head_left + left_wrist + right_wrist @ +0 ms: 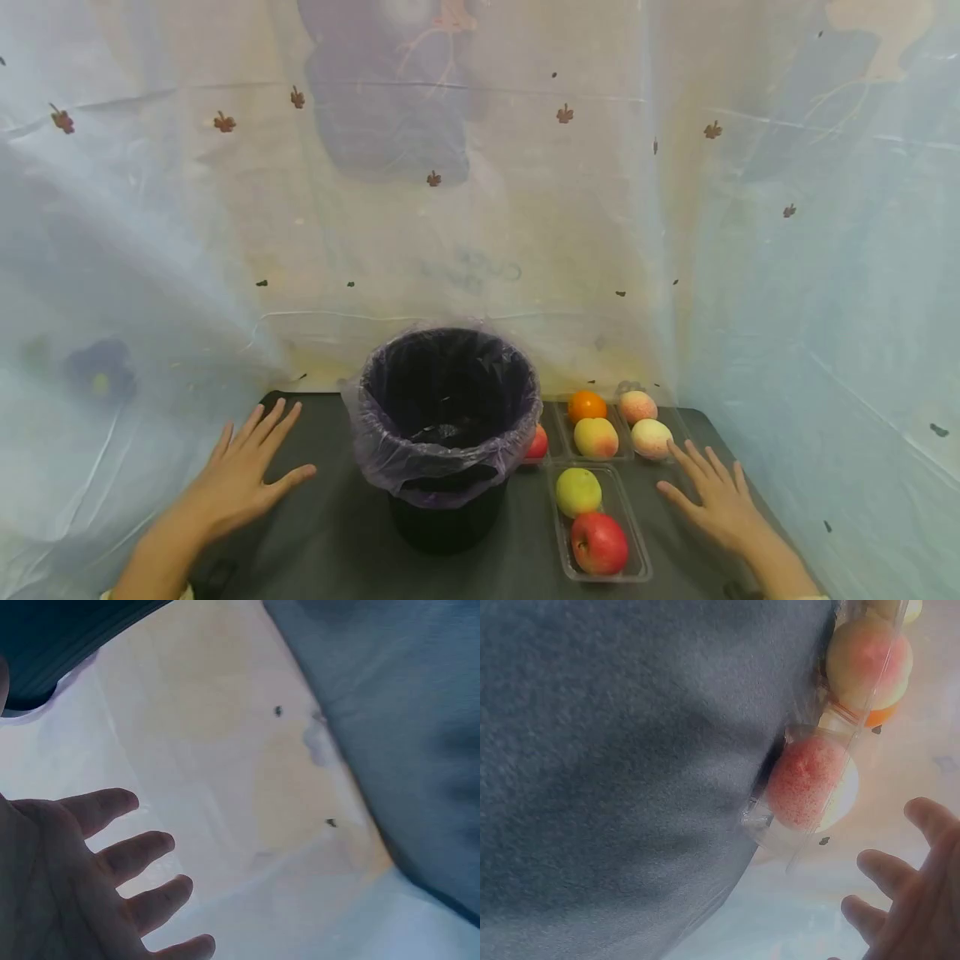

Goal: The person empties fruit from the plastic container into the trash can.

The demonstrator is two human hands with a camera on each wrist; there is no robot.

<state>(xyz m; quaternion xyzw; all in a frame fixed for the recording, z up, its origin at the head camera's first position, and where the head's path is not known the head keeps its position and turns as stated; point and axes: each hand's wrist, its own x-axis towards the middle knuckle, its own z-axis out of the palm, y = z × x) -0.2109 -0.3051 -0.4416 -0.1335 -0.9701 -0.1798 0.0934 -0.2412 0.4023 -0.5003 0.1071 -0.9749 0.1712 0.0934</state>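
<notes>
The pale peach [651,438] lay in its clear plastic tray [678,417] at the table's right, just beyond your right hand [712,498], which rested flat with fingers spread, holding nothing, while your left hand [243,475] lay equally splayed left of the lined black bin [447,433].

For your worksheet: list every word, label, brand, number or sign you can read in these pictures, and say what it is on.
None can be read. The black bin, its purple liner, the clear fruit trays and the fruit bear no legible text. The backdrop sheet shows only leaf prints and faint blurred marks.
</notes>
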